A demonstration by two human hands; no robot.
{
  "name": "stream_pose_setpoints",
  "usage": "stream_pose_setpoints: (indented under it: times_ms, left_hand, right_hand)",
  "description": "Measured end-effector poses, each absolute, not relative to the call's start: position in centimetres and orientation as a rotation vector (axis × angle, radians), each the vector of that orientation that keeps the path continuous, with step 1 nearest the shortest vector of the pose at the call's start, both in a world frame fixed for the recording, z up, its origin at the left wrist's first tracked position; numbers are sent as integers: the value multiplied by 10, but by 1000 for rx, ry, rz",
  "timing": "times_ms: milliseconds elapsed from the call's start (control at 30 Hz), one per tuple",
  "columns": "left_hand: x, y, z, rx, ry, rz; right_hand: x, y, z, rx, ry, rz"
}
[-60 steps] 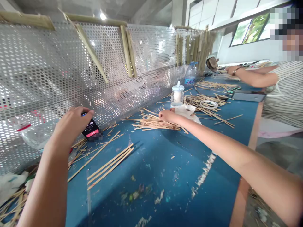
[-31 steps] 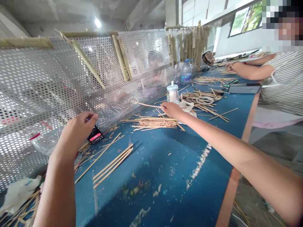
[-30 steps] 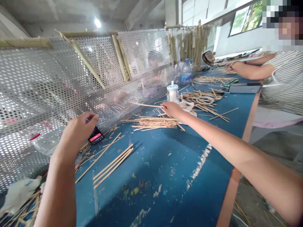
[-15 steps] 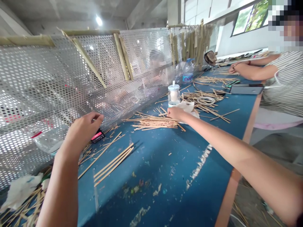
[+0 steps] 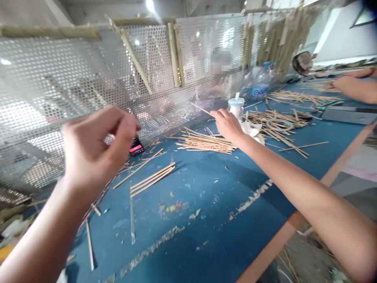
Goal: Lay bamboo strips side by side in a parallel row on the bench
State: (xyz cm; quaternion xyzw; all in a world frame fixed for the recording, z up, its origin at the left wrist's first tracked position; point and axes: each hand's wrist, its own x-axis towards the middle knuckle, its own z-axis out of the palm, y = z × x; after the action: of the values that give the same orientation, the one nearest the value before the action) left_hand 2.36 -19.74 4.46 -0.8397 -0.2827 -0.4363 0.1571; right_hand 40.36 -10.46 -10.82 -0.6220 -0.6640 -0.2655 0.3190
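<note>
My left hand [image 5: 97,151] hovers above the blue table [image 5: 206,212], blurred, with fingers curled against the thumb and nothing visible in them. Just beyond it a small black phone [image 5: 136,146] with a red-lit screen lies by the screen's foot. My right hand [image 5: 228,125] reaches far across and pinches one thin bamboo stick [image 5: 202,110], which points up and to the left. Under that hand lies a flat pile of bamboo sticks [image 5: 206,142]. Three long sticks [image 5: 153,179] lie side by side nearer me.
A perforated metal screen [image 5: 88,86] with bamboo strips runs along the table's far side. Past my right hand stand a small lidded jar [image 5: 236,107] and a water bottle [image 5: 260,84]; more sticks, a tape ring [image 5: 278,125] and a co-worker's arm [image 5: 353,84] lie beyond.
My left hand has lifted off the phone and risen toward me, curling shut. My right hand has raised one stick from the pile. The view has swung left.
</note>
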Motion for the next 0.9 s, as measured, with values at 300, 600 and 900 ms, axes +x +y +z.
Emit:
stream_pose_setpoints:
  times_ms: [300, 600, 900]
  left_hand:
    - [-32, -279, -67, -2930, -700, -397]
    - [-45, -312, -149, -2896, -815, -322]
    - [-48, -312, -151, -2904, -815, -383]
  right_hand:
    - [404, -99, -142, -1915, -1904, -452]
    - [379, -92, -162, -1776, -2277, -149]
    - [376, -97, -159, -1877, -2084, -351]
